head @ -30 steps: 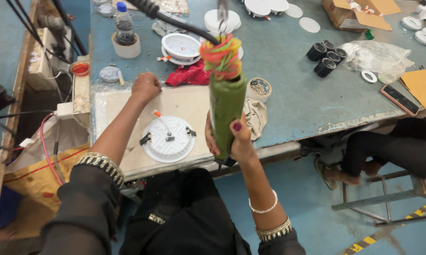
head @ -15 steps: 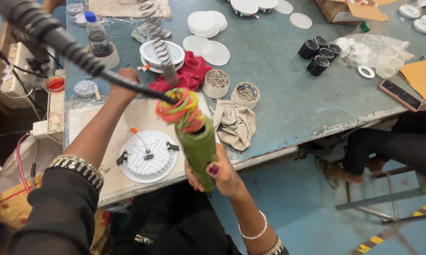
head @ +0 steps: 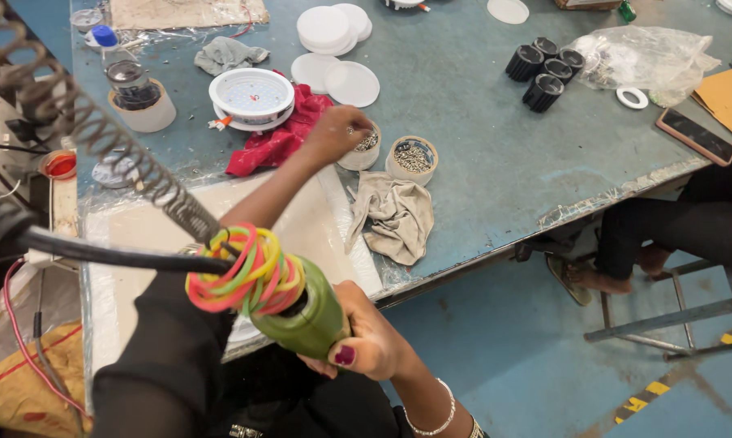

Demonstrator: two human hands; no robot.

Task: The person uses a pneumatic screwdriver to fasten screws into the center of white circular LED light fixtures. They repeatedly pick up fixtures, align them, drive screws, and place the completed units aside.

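My right hand (head: 371, 343) grips a green electric screwdriver (head: 305, 312) near my lap, below the table's front edge; coloured rubber bands (head: 244, 272) wrap its top and a black cable plus a coiled spring cord (head: 98, 134) lead off to the upper left. My left hand (head: 337, 130) reaches forward over a small round tub of screws (head: 364, 150), fingers pinched in it. A second tub of screws (head: 412, 159) stands just right of it. My dark sleeve hides the white work mat's middle.
A red cloth (head: 276, 142) and a white round lamp housing (head: 252, 95) lie beyond the mat. A beige rag (head: 398, 215), white discs (head: 333, 28), black heat sinks (head: 544, 69), a phone (head: 697, 135), a plastic bag (head: 641, 57), a bottle (head: 130, 81). Another person's legs (head: 666, 235) at the right.
My left hand has moved from the mat's far edge to the screw tub. The screwdriver has come down and tilted toward my lap. The view has shifted, hiding the lamp on the mat.
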